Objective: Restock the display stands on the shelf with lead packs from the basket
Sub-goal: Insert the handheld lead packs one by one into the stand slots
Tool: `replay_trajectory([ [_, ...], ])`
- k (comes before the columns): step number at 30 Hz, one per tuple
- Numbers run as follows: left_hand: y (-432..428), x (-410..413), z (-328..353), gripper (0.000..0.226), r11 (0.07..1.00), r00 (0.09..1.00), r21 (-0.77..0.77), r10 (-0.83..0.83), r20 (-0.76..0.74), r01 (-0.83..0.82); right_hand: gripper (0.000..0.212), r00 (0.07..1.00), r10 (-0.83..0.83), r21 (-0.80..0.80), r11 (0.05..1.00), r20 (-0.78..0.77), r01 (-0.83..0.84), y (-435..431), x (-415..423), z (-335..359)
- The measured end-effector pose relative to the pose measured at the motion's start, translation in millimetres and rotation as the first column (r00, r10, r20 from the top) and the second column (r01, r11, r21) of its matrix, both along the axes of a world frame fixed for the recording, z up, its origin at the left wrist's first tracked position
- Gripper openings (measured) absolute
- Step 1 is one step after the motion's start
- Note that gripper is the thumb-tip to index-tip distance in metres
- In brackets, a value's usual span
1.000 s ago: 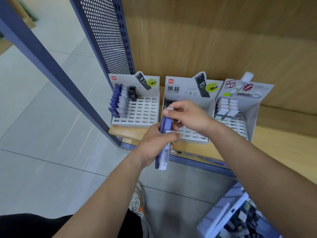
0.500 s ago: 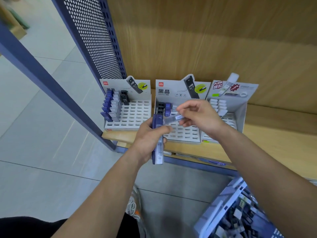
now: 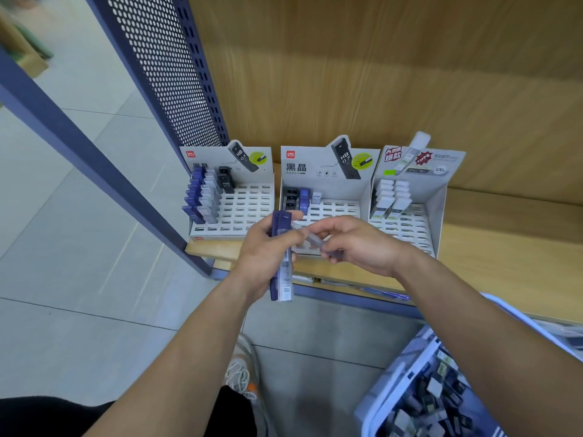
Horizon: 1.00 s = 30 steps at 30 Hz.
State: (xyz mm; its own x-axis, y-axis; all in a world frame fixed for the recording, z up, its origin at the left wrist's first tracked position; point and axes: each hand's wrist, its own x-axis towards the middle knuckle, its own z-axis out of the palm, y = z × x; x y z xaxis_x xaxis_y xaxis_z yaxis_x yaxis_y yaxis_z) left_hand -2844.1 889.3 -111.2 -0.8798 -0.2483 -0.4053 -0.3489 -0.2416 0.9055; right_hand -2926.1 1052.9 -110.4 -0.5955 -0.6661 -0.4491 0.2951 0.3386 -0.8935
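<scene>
Blue-and-clear lead packs [image 3: 281, 279] sit bunched upright in the left hand [image 3: 260, 252], fingers curled round the bundle. The right hand [image 3: 366, 247] pinches one translucent grey pack [image 3: 316, 241] between thumb and fingertips. It lies slantwise with its far end at the bundle; can't tell if it's fully free.

Both hands hover in front of the middle display stand [image 3: 315, 171], above the shelf [image 3: 504, 247] edge. That stand has a few packs in its back-left slots and the rest are open. The left stand [image 3: 252, 211] has its left columns filled. The right stand [image 3: 438, 197] has white-capped packs at the back. The basket [image 3: 391, 386] is at lower right, holding loose packs.

Likely step: separate the single pack and seat it in the middle stand. To do it well:
- Pull the pack clear of the bundle and turn it upright.
- Aim for the next open slot beside the seated ones, matching colour.
- Push straight down.
- Hold the bundle firm so it doesn't fan out.
- Go light, as the cardboard stand may slide.
</scene>
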Motion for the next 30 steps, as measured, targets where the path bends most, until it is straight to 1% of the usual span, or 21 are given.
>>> replay_trajectory([
  [2,-1,2,1,0.03,1.0,1.0,-0.02,0.018,0.001,-0.018,0.037,0.993,0.071,0.024,0.997,-0.091,-0.07,2,2,5],
  [4,-2,5,5,0.028,0.999,1.0,-0.039,0.028,0.007,-0.028,0.03,0.988,0.083,0.018,0.997,-0.128,-0.081,3,4,9],
  [8,-5,13,21,0.02,0.999,1.0,-0.054,0.008,-0.025,-0.009,0.014,0.989,0.017,-0.015,1.0,-0.146,-0.019,-3,14,17],
  [11,-13,24,40,0.019,0.998,0.999,-0.066,-0.01,-0.037,0.007,0.013,0.985,-0.027,-0.049,0.999,-0.173,0.019,-13,22,28],
  [13,-27,35,53,0.02,0.994,1.0,-0.113,-0.017,-0.021,0.014,0.018,0.981,-0.024,-0.075,0.997,-0.194,0.01,-21,28,36],
  [14,-38,42,57,0.02,0.988,1.0,-0.155,-0.016,-0.001,0.015,0.025,0.981,-0.017,-0.086,0.996,-0.195,0.001,-24,29,38],
  [17,-77,71,65,0.02,0.961,0.997,-0.275,0.019,0.072,0.002,0.061,0.972,0.021,-0.068,0.997,-0.234,-0.038,-36,34,43],
  [18,-90,81,66,0.019,0.948,0.994,-0.318,0.035,0.101,-0.001,0.065,0.965,0.028,-0.054,0.998,-0.261,-0.044,-42,35,43],
  [20,-112,100,66,0.017,0.921,0.985,-0.39,0.073,0.155,-0.007,0.057,0.949,0.007,-0.039,0.999,-0.315,-0.02,-59,37,42],
  [22,-127,117,62,0.015,0.906,0.975,-0.423,0.095,0.2,-0.001,0.045,0.933,-0.033,-0.023,0.999,-0.36,0.027,-81,36,36],
  [24,-137,129,52,0.016,0.909,0.966,-0.417,0.118,0.232,-0.011,0.034,0.905,-0.051,0.02,0.998,-0.423,0.065,-105,33,26],
  [26,-143,133,42,0.018,0.917,0.958,-0.398,0.148,0.247,-0.039,0.026,0.853,-0.044,0.07,0.993,-0.52,0.094,-128,27,13],
  [30,-150,120,31,0.016,0.932,0.963,-0.351,0.168,0.209,-0.087,0.012,0.801,-0.084,0.071,0.985,-0.592,0.156,-167,13,-12],
])
